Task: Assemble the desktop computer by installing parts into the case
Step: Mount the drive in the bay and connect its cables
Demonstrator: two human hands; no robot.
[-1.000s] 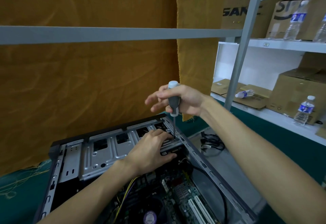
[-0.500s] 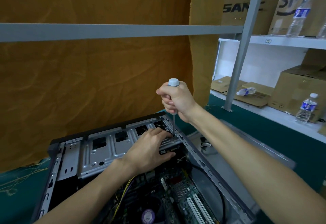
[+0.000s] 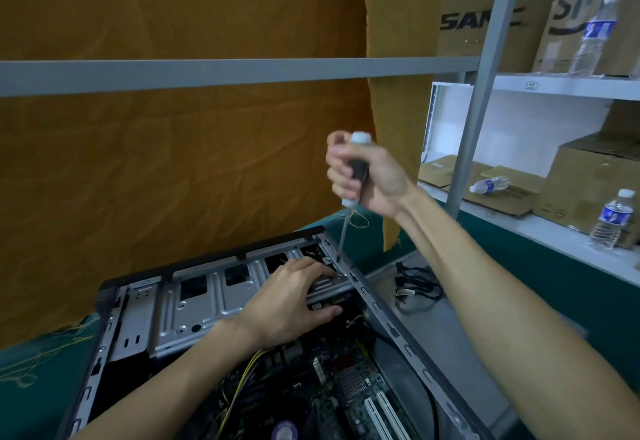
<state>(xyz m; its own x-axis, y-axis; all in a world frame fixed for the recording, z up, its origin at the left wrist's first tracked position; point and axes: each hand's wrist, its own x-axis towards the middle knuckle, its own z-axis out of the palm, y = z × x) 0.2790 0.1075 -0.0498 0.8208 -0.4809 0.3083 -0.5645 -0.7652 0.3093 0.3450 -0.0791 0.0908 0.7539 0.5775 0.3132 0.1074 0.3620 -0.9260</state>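
Observation:
An open desktop case (image 3: 398, 332) lies on the green table, its motherboard (image 3: 349, 391) showing at the bottom. A silver drive cage (image 3: 207, 304) spans the case's far end. My left hand (image 3: 291, 297) rests on the cage's right part, fingers spread on top and thumb under its front edge. My right hand (image 3: 367, 176) grips the black and grey handle of a screwdriver (image 3: 356, 169). The shaft points down, slightly tilted, with its tip at the case's right rail next to the cage corner.
A grey metal bar (image 3: 207, 72) crosses in front of an orange cloth backdrop. At right, a white shelf (image 3: 561, 86) holds cardboard boxes and water bottles (image 3: 613, 218). A bundle of black cables (image 3: 417, 284) lies on the table beside the case.
My right hand went from a loose hold with fingers spread to a full fist round the screwdriver handle and turned it. The left hand stayed on the cage.

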